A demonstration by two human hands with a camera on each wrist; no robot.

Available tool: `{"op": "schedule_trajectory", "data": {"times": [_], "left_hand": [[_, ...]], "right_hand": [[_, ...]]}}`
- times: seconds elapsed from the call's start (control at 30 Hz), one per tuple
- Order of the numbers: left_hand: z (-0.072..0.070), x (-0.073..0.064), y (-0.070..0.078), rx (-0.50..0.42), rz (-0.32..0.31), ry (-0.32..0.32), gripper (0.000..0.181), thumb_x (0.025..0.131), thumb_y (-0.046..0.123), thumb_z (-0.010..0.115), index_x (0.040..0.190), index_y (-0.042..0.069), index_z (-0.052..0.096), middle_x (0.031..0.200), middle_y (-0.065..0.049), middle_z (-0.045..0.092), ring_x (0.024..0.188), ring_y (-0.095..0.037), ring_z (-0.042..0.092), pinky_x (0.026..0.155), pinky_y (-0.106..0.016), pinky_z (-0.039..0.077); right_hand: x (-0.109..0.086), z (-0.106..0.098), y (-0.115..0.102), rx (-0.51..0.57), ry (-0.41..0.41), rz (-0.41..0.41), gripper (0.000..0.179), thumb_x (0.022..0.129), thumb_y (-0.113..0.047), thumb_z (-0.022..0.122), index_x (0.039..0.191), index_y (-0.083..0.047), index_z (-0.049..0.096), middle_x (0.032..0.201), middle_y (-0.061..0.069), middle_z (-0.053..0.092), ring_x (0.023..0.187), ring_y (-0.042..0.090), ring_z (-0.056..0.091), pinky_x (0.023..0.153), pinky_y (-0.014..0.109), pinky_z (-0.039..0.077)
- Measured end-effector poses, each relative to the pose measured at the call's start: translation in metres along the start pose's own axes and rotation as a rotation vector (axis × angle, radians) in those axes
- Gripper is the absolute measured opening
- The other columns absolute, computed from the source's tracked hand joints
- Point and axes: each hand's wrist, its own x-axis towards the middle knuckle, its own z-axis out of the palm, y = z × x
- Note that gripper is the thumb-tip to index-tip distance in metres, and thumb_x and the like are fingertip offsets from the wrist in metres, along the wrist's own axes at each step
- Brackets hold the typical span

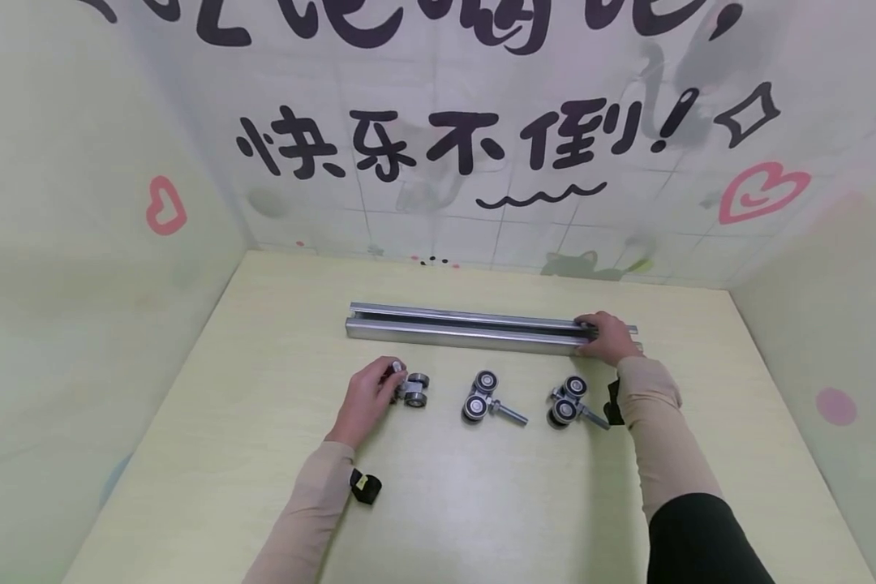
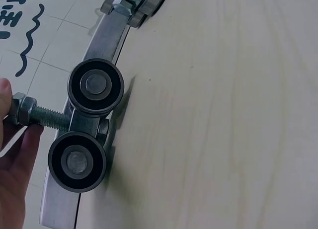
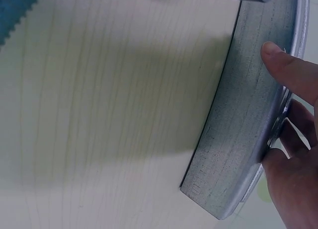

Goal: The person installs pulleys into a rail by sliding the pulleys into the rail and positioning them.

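My left hand pinches the threaded bolt of a roller trolley, by the nuts at its end. Its black-rimmed wheels stand out beyond the fingertips. Farther back lies a silver channel rail, its long slot facing up. Near the rail's right end my right hand grips it, the thumb against the near side and fingers over the slotted top. Between the hands, a second trolley rests on the table with its bolt pointing right. A third trolley sits just in front of the right hand.
The pale wood-grain table runs back to a white printed sheet with black lettering. Pale side panels rise at left and right. A black strap piece hangs at the left wrist.
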Motion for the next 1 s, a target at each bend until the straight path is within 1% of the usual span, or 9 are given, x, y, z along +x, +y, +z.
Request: {"op": "schedule_trajectory", "data": {"times": [0.23, 0.43, 0.63, 0.73, 0.8, 0.9, 1.0], "left_hand": [[-0.012, 0.004, -0.001, -0.014, -0.042, 0.057, 0.01, 0.09, 0.01, 0.056, 0.097, 0.004, 0.059, 0.092, -0.009, 0.063, 0.086, -0.02, 0.061, 0.075, -0.033, 0.052], [-0.024, 0.008, -0.01, -0.037, -0.093, 0.112, 0.013, 0.09, 0.01, 0.054, 0.098, 0.001, 0.058, 0.094, -0.013, 0.063, 0.088, -0.023, 0.061, 0.075, -0.035, 0.053], [-0.035, 0.01, -0.019, -0.091, -0.146, 0.166, 0.018, 0.092, 0.011, 0.052, 0.104, -0.002, 0.057, 0.099, -0.017, 0.062, 0.092, -0.025, 0.059, 0.081, -0.037, 0.051], [-0.04, 0.01, -0.023, -0.094, -0.173, 0.203, 0.019, 0.093, 0.013, 0.051, 0.104, -0.002, 0.056, 0.099, -0.016, 0.062, 0.091, -0.023, 0.058, 0.081, -0.032, 0.05], [-0.044, 0.011, -0.025, -0.096, -0.191, 0.228, 0.02, 0.093, 0.014, 0.05, 0.104, -0.001, 0.056, 0.099, -0.016, 0.061, 0.09, -0.02, 0.057, 0.079, -0.023, 0.049], [-0.05, 0.011, -0.028, -0.107, -0.225, 0.262, 0.02, 0.093, 0.014, 0.05, 0.104, -0.002, 0.056, 0.098, -0.017, 0.061, 0.088, -0.017, 0.055, 0.075, -0.011, 0.044], [-0.055, 0.012, -0.032, -0.125, -0.259, 0.293, 0.021, 0.093, 0.013, 0.049, 0.105, -0.003, 0.056, 0.1, -0.019, 0.061, 0.088, -0.017, 0.053, 0.073, -0.006, 0.041]], "right_hand": [[0.001, 0.001, -0.001, -0.004, 0.004, -0.01, 0.057, 0.068, -0.006, 0.074, 0.12, 0.005, 0.053, 0.109, 0.029, 0.053, 0.099, 0.044, 0.05, 0.087, 0.055, 0.039], [0.001, 0.001, 0.001, -0.006, 0.003, 0.002, 0.057, 0.069, -0.007, 0.074, 0.121, 0.004, 0.052, 0.111, 0.028, 0.052, 0.101, 0.045, 0.049, 0.089, 0.055, 0.039], [0.0, 0.0, 0.002, -0.005, 0.002, 0.011, 0.056, 0.069, -0.007, 0.075, 0.12, 0.004, 0.053, 0.111, 0.028, 0.052, 0.101, 0.045, 0.049, 0.088, 0.054, 0.039], [0.0, 0.0, 0.002, -0.002, 0.006, 0.011, 0.056, 0.069, -0.007, 0.075, 0.12, 0.004, 0.053, 0.111, 0.028, 0.053, 0.101, 0.044, 0.049, 0.088, 0.054, 0.039], [-0.001, 0.0, 0.001, -0.001, 0.008, 0.011, 0.056, 0.069, -0.006, 0.074, 0.12, 0.004, 0.053, 0.111, 0.028, 0.053, 0.101, 0.044, 0.049, 0.088, 0.054, 0.039], [-0.002, -0.001, -0.001, 0.006, 0.004, 0.015, 0.057, 0.069, -0.006, 0.074, 0.12, 0.004, 0.053, 0.11, 0.029, 0.053, 0.101, 0.044, 0.049, 0.088, 0.055, 0.039], [-0.003, -0.001, -0.002, 0.008, 0.003, 0.014, 0.057, 0.068, -0.005, 0.074, 0.12, 0.005, 0.053, 0.109, 0.029, 0.053, 0.099, 0.044, 0.049, 0.087, 0.055, 0.039]]}}
